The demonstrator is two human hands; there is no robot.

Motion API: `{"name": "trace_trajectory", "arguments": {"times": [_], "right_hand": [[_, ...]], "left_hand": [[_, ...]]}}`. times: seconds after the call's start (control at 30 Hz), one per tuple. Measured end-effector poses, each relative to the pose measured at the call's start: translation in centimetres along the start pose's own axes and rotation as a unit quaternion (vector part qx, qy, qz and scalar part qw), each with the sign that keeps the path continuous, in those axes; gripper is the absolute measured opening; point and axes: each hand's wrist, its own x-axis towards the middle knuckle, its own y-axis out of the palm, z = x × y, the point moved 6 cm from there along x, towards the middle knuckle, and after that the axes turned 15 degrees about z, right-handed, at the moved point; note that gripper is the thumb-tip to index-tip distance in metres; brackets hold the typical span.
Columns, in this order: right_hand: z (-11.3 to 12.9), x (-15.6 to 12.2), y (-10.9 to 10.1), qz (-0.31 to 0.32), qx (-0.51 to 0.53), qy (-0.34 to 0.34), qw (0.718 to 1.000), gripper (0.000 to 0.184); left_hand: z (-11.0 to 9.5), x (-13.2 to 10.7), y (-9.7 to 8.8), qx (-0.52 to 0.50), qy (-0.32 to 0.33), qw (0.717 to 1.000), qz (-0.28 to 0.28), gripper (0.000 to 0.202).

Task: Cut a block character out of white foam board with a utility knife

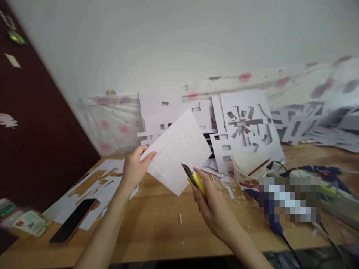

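My left hand (pixel 136 168) pinches the left corner of a white sheet (pixel 179 151) marked with faint lines and holds it tilted above the wooden table (pixel 157 228). My right hand (pixel 211 203) is closed round a yellow utility knife (pixel 195 179). The knife's dark tip points up and left and sits at the sheet's lower edge.
White sheets with cut-out characters (pixel 246 125) lean against the wall behind. Another cut sheet (pixel 92 186) and a dark phone (pixel 73 220) lie at the left. A cup of sticks (pixel 248 170), cables, a glue gun (pixel 322 173) and paper scraps crowd the right.
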Motion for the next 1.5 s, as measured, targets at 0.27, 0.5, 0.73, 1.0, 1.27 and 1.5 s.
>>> {"name": "trace_trajectory", "arguments": {"times": [0.27,0.5,0.73,1.0,1.27,1.5], "right_hand": [[0.5,3.1,1.0,0.040,-0.152,0.042,0.987,0.044],[-0.7,3.3,2.7,0.057,-0.178,0.047,0.981,0.038],[-0.6,4.0,3.3,0.077,-0.169,0.069,0.980,0.035],[-0.4,3.9,3.6,0.067,-0.200,0.085,0.974,0.037],[1.1,3.7,3.7,0.112,-0.255,0.163,0.946,0.038],[3.5,4.0,0.7,0.189,-0.307,0.153,0.920,0.027]], "left_hand": [[-2.2,-0.4,3.8,0.069,0.076,0.993,0.062,0.028],[-2.9,-1.1,3.4,0.095,0.062,0.992,0.048,0.029],[-3.4,-1.3,3.5,0.101,0.082,0.991,0.042,0.027],[-3.3,-1.0,3.7,0.108,0.075,0.987,0.095,0.025],[-3.6,-0.7,3.7,0.134,0.093,0.979,0.122,0.027],[-4.0,-0.6,3.8,0.137,0.102,0.977,0.126,0.028]]}}
